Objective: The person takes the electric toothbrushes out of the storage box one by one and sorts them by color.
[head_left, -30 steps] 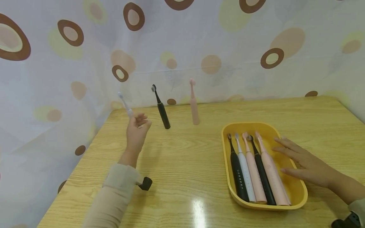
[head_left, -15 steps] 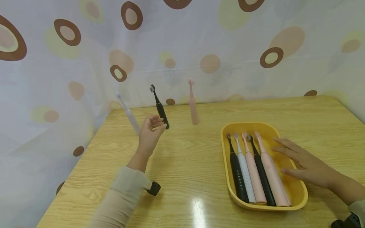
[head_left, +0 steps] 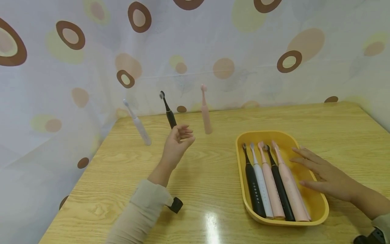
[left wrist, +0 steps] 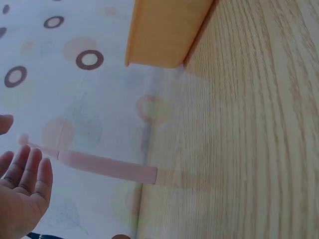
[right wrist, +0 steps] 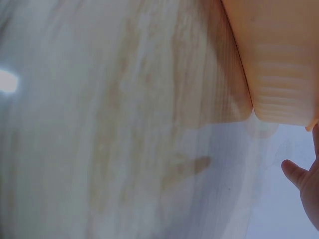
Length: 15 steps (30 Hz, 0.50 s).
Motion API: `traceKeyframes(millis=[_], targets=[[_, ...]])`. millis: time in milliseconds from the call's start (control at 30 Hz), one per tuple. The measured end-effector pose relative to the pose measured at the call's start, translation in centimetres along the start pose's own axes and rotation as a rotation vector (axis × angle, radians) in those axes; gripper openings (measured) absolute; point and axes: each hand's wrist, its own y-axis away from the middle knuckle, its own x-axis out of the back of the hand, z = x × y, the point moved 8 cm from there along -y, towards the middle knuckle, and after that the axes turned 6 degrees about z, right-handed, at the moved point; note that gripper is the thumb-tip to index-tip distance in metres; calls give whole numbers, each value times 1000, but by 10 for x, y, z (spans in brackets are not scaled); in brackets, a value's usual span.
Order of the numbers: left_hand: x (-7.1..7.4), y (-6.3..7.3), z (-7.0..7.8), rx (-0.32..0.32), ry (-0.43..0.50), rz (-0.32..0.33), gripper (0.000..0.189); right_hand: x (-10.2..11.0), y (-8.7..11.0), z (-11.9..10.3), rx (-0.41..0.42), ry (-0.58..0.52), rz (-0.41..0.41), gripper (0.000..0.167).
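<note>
My left hand [head_left: 177,144] is in the air over the table, its fingers loosely bent with nothing between them. It hides the lower handle of a black electric toothbrush [head_left: 170,115] standing upright. To its left stands a white electric toothbrush [head_left: 141,130]; to its right, a pink electric toothbrush [head_left: 206,118], which the left wrist view shows beyond the fingertips [left wrist: 45,174]. My right hand [head_left: 329,173] spreads its fingers over the right rim of a yellow tray [head_left: 240,169]. Inside the tray lie several toothbrushes side by side, among them a black one [head_left: 254,189] and a pink one [head_left: 292,189].
The wooden table [head_left: 195,189] runs back to a patterned curtain [head_left: 195,44] behind the standing toothbrushes and along the left side. A bright light reflection [head_left: 211,227] shows near the front of the table.
My left hand has moved right, away from the white toothbrush, past it and in front of the black one. The white toothbrush stands uncovered. My right hand has not moved.
</note>
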Motion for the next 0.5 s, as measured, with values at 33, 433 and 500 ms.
traceKeyframes(millis=[33, 433, 500], targets=[[-3, 1, 0, 0, -1, -15, 39, 0, 0, 0, 1, 1, 1, 60], [-54, 15, 13, -38, 40, -241, 41, 1, 0, 0, 0, 12, 5, 59], [-64, 18, 14, -35, 46, -281, 41, 1, 0, -1, -5, 11, 4, 60]])
